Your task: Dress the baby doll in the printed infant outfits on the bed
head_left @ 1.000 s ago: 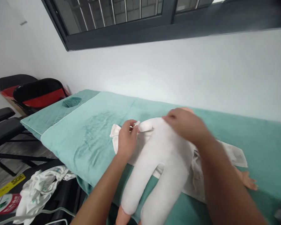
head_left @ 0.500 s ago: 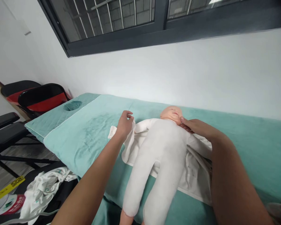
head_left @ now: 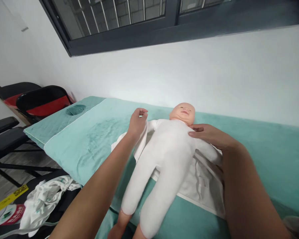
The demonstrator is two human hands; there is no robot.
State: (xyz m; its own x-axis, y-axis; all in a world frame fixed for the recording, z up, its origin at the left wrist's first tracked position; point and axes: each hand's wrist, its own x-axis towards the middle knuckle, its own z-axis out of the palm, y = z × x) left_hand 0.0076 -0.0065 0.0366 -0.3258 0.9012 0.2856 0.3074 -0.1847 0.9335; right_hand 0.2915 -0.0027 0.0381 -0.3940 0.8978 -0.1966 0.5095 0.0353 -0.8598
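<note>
A baby doll with a white cloth body lies on its back, its bare head toward the wall and its feet toward me. Under it a white baby garment is spread out, partly hidden by the doll. At the doll's arm on the left, my left hand is closed with curled fingers on the raised edge of this garment. My right hand rests at the doll's other shoulder, thumb on the upper chest and fingers by the neck, gripping it. Some of those fingertips are hidden.
The doll lies on a padded bed with a teal cover and a face hole at its far left end. Lower left, a crumpled white cloth lies on a black seat beside a red-labelled package. Folding chairs stand behind.
The doll's head has turned more upright to face me, and its legs have shifted left. My left hand has risen slightly with the garment edge; my right hand has slid from the chin to the shoulder.
</note>
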